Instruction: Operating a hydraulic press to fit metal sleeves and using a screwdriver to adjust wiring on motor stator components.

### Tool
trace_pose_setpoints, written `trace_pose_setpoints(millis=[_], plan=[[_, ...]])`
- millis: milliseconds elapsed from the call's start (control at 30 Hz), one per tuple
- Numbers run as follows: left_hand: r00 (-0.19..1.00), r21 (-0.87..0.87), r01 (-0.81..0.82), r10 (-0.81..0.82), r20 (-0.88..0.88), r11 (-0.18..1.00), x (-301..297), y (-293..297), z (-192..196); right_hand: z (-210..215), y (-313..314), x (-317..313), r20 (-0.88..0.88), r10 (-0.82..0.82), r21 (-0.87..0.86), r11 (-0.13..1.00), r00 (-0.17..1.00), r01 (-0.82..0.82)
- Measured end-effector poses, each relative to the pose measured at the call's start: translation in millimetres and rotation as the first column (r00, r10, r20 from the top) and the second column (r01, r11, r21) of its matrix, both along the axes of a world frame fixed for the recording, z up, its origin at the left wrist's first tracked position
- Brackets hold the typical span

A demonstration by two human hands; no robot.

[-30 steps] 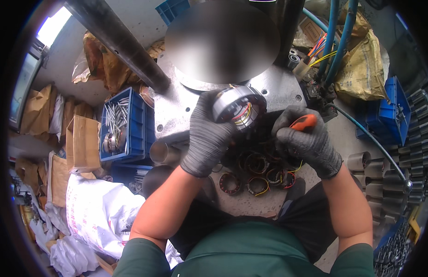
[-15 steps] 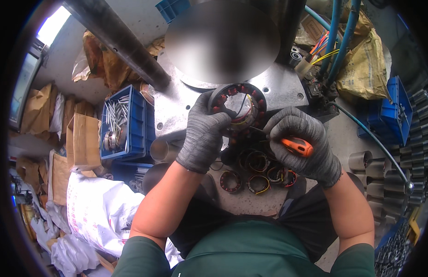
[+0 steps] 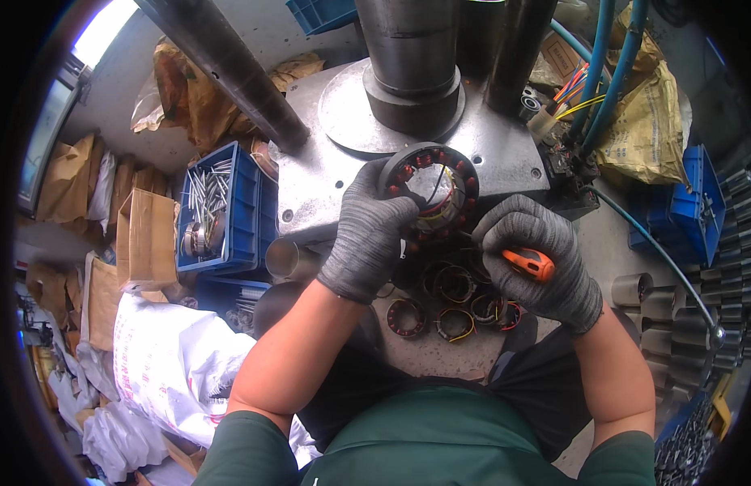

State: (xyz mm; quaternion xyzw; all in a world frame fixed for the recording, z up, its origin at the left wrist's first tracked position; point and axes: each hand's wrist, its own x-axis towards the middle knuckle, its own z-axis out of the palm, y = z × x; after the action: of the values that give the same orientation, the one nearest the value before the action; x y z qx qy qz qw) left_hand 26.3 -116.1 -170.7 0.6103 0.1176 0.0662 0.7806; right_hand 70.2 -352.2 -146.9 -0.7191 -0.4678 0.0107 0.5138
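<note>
My left hand (image 3: 367, 231), in a grey knit glove, grips the left side of a motor stator (image 3: 467, 182), a dark ring with copper-red windings inside. The ring is tilted toward me, and a few coloured lead wires (image 3: 448, 198) cross its opening. In my gloved right hand (image 3: 545, 279), fingers curled, is a screwdriver (image 3: 531, 264) with an orange and black handle. Its tip end points toward the lower right of the stator; whether it touches cannot be seen. Below my hands, several more wound stators (image 3: 405, 318) lie on the floor between my legs.
A metal press plate (image 3: 505, 162) with a thick steel column (image 3: 408, 49) stands just ahead. Blue bins (image 3: 258, 219) with metal rods sit at left beside a cardboard box (image 3: 144, 243) and a white sack (image 3: 169, 348). Blue hoses (image 3: 598, 73) and stacked metal cylinders (image 3: 659, 304) are at right.
The camera view has shifted slightly, so the press sits lower and further right. Stator and both hands appear a little further right. The press column, blurred over before, now shows. Both grips stay the same.
</note>
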Motion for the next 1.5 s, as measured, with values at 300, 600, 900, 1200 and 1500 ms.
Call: trace_pose_setpoints(millis=[300,600,900,1200,1500], plan=[[0.999,-0.153,-0.016,0.011,-0.036,0.988,-3,6,-1,-4,-4,-5,-0.496,-0.136,0.044,0.982,0.858,0.181],[0.997,-0.418,0.012,-0.042,-0.061,0.908,-3,9,-1,-16,0,-7,-0.042,-0.15,0.124,0.98,0.988,0.154],[0.998,-0.664,0.039,-0.067,-0.018,0.747,-1,19,-8,-18,2,-13,0.13,-0.124,0.154,0.983,0.984,0.104],[0.981,0.061,-0.152,0.143,0.132,0.986,-6,-11,-5,-6,4,-8,-0.033,-0.176,0.072,0.981,0.984,0.178],[1.0,-0.237,-0.026,0.024,-0.01,0.971,-6,8,-4,-9,1,-7,0.144,-0.023,0.031,0.999,0.989,0.018]])
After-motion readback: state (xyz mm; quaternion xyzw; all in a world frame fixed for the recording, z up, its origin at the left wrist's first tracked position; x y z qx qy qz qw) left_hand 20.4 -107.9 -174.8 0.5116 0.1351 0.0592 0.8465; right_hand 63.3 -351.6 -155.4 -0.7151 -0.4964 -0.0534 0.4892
